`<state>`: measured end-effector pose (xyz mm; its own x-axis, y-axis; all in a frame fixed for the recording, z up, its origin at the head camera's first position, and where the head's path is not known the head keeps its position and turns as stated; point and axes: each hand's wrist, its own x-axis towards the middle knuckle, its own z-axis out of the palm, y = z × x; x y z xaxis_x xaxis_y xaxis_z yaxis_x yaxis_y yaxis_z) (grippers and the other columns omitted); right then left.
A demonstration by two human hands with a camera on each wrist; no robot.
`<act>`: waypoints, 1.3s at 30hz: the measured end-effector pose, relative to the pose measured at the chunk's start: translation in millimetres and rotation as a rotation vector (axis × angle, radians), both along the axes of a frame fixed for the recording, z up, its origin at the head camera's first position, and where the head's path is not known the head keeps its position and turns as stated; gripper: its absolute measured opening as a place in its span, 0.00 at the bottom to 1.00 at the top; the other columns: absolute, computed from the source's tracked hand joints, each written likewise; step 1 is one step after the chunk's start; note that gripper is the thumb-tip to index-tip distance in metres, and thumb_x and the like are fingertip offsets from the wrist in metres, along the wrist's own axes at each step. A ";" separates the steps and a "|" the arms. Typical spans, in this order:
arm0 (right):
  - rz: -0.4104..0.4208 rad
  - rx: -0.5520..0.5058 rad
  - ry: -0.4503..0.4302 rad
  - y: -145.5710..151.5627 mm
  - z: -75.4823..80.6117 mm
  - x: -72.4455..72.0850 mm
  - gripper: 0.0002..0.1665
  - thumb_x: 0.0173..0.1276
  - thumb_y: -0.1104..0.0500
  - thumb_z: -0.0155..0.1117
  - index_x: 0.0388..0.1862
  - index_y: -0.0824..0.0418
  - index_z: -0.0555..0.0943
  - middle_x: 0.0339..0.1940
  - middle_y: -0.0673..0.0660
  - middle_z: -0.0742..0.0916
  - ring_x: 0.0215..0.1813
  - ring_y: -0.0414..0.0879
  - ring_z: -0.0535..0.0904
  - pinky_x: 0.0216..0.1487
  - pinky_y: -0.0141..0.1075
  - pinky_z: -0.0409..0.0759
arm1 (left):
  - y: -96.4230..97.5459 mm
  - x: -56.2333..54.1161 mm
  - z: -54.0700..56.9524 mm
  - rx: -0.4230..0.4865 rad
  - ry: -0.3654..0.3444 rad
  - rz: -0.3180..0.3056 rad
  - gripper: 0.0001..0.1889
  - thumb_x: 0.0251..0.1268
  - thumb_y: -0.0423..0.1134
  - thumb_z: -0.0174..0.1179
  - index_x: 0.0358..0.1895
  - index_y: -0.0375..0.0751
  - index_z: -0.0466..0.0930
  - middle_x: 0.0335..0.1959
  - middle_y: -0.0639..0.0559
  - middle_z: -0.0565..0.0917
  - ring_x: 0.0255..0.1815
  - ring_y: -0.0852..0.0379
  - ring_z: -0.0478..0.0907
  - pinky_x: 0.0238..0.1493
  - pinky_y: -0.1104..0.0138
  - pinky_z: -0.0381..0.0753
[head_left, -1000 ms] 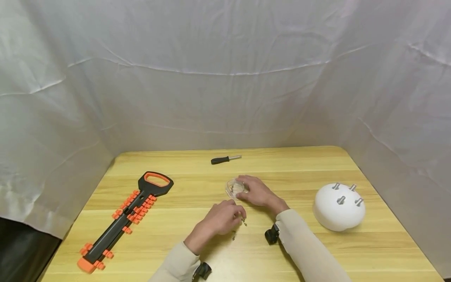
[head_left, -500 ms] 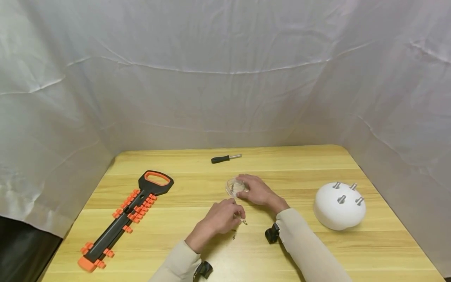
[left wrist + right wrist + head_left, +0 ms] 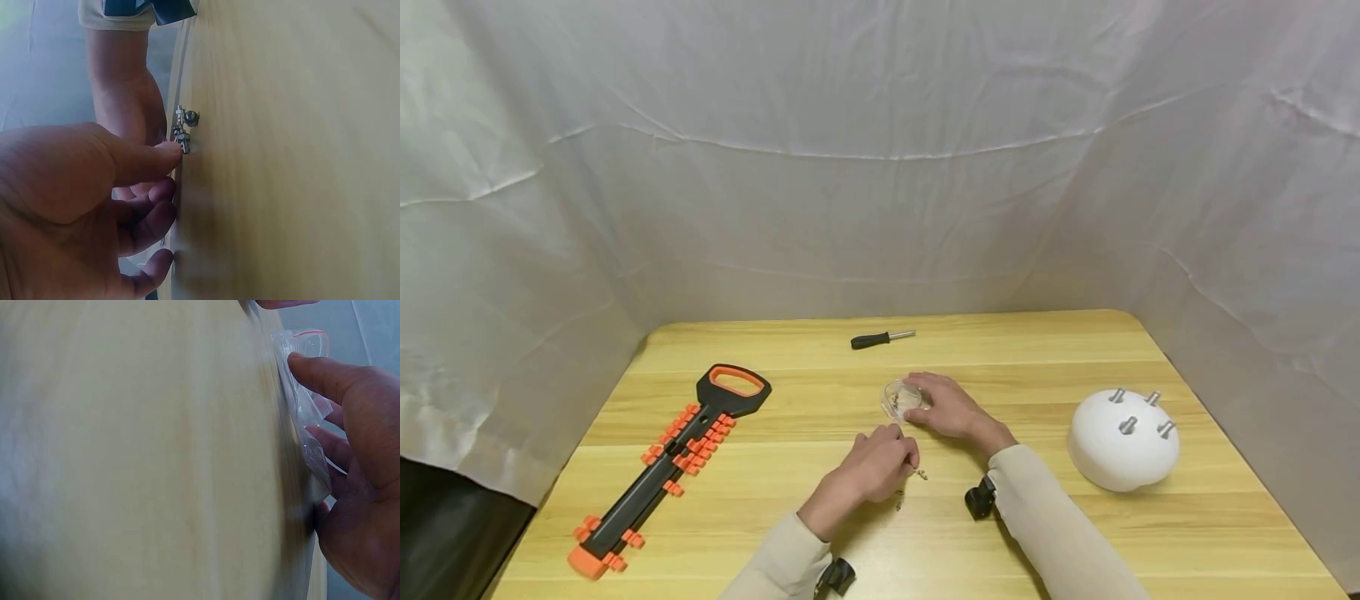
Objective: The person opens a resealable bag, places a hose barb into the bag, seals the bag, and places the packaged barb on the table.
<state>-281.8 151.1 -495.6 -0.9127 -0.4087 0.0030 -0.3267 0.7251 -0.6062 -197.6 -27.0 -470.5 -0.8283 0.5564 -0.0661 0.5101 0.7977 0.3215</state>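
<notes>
My left hand [image 3: 876, 463] is low over the table, fingers curled, at a small cluster of metal screws [image 3: 182, 132]. In the left wrist view its thumb tip pinches the near end of the cluster, with the index finger mostly hidden behind. More small screws [image 3: 899, 499] lie just in front of that hand. To the upper right, my right hand [image 3: 951, 407] grips a clear plastic zip bag [image 3: 304, 400] between thumb and fingers. Several small metal pieces [image 3: 895, 402] show in the bag's left part in the head view.
A black screwdriver [image 3: 871, 341] lies toward the back. At left is a black rack [image 3: 647, 492] with orange clips and a looped handle. A white rounded block [image 3: 1120, 450] with upright metal bolts stands at right. Pale curtains [image 3: 880, 208] enclose the table [image 3: 1030, 350].
My left fingers have drawn in closer around the screws, shifting slightly. The right hand and the bag have stayed in place.
</notes>
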 end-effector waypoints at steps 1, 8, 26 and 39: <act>-0.001 0.004 0.004 0.1 -0.4 -0.2 0.37 0.64 0.47 0.66 0.71 0.50 0.68 0.75 0.55 0.68 0.76 0.55 0.61 0.74 0.55 0.56 | -0.1 0.1 -0.4 -0.007 -0.003 -0.002 0.05 0.67 0.40 0.58 0.32 0.54 0.79 0.34 0.60 0.71 0.39 0.60 0.67 0.38 0.63 0.65; -0.004 -0.002 0.008 0.9 -2.3 -1.5 0.38 0.63 0.45 0.66 0.71 0.50 0.68 0.74 0.54 0.69 0.75 0.55 0.62 0.74 0.55 0.57 | -8.8 -4.3 1.3 0.077 -0.035 0.042 0.04 0.70 0.40 0.54 0.36 0.53 0.77 0.38 0.59 0.71 0.43 0.58 0.68 0.47 0.54 0.72; 0.010 0.021 0.001 1.0 -1.4 -2.5 0.38 0.64 0.45 0.66 0.71 0.51 0.68 0.75 0.54 0.68 0.76 0.55 0.61 0.74 0.55 0.56 | -21.8 -31.2 8.1 0.296 0.089 0.145 0.07 0.75 0.40 0.50 0.45 0.46 0.77 0.48 0.51 0.75 0.49 0.52 0.71 0.45 0.57 0.70; 0.011 0.004 0.011 1.3 -2.4 -1.6 0.38 0.64 0.45 0.66 0.71 0.52 0.68 0.73 0.56 0.70 0.75 0.57 0.63 0.73 0.56 0.57 | -14.3 -60.9 3.1 0.219 0.137 0.189 0.06 0.74 0.43 0.51 0.43 0.50 0.77 0.49 0.51 0.75 0.50 0.52 0.70 0.44 0.57 0.69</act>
<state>-283.4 152.5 -498.0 -0.9082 -0.4184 0.0118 -0.3412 0.7237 -0.5998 -258.6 -41.3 -467.4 -0.9114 0.3803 0.1574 0.4098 0.8021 0.4345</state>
